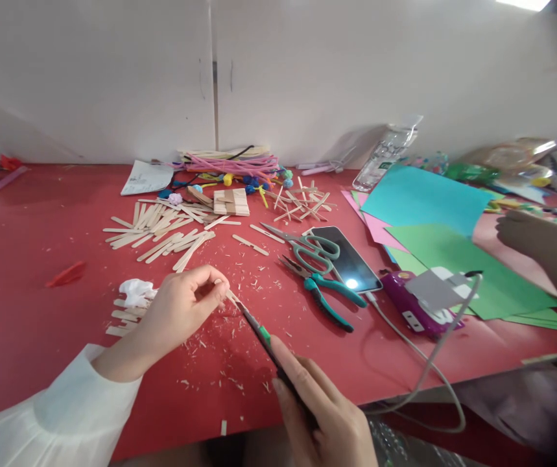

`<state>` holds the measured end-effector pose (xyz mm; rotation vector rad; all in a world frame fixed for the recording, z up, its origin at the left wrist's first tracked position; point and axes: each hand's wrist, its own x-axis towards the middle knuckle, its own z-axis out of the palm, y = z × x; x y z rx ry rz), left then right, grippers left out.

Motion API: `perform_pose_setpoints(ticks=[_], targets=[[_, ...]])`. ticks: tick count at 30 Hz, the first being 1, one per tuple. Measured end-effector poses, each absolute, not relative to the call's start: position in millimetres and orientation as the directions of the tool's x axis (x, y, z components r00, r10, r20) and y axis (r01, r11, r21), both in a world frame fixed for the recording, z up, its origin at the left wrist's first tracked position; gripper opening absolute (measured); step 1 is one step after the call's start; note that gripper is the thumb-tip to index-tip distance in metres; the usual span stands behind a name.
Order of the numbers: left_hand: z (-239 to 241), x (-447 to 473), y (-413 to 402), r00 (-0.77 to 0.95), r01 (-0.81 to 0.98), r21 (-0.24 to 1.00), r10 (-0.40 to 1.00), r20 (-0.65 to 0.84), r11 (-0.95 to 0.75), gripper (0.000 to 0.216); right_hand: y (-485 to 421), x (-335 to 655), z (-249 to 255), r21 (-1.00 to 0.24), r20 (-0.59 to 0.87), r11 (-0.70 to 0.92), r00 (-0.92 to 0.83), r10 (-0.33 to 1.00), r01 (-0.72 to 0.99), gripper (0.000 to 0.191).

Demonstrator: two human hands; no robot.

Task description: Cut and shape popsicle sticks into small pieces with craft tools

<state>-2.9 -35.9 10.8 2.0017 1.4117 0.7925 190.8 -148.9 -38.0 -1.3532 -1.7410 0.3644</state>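
My left hand [178, 311] pinches a small wooden craft stick [231, 297] between thumb and fingers above the red table. In my right hand [324, 405] is a dark utility knife with a green slider [264, 334], its blade meeting the stick's end. Small wood shavings [232, 384] are scattered on the table under and around both hands. Beside my left wrist, several craft sticks [121, 315] lie partly beneath a crumpled white tissue [137, 292]. Beyond my left hand spreads a loose pile of craft sticks [156, 227].
Right of my hands lie scissors [314, 251], teal-handled pliers [327, 298], a phone [351, 266] with a white cable, and a purple device [404, 298]. Coloured paper [424, 201] and a plastic bottle [385, 155] are farther right. Another person's hand [526, 233] rests at the right edge.
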Motion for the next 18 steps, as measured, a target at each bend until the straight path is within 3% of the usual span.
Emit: perform_pose_setpoints(ticks=[5, 14, 18], targets=[[12, -2, -37, 0.275, 0.634, 0.707, 0.945, 0.174, -0.315, 0.02, -149, 191, -38, -0.511, 0.506, 0.382, -0.09, 0.858, 0.77, 0.041], [15, 2, -41, 0.294, 0.64, 0.691, 0.938, 0.185, -0.337, 0.02, -152, 186, -16, -0.133, 0.445, 0.338, -0.248, 0.86, 0.932, 0.05], [14, 2, -41, 0.304, 0.629, 0.701, 0.936, 0.176, -0.336, 0.021, -153, 186, -10, -0.086, 0.446, 0.317, -0.248, 0.86, 0.945, 0.054]])
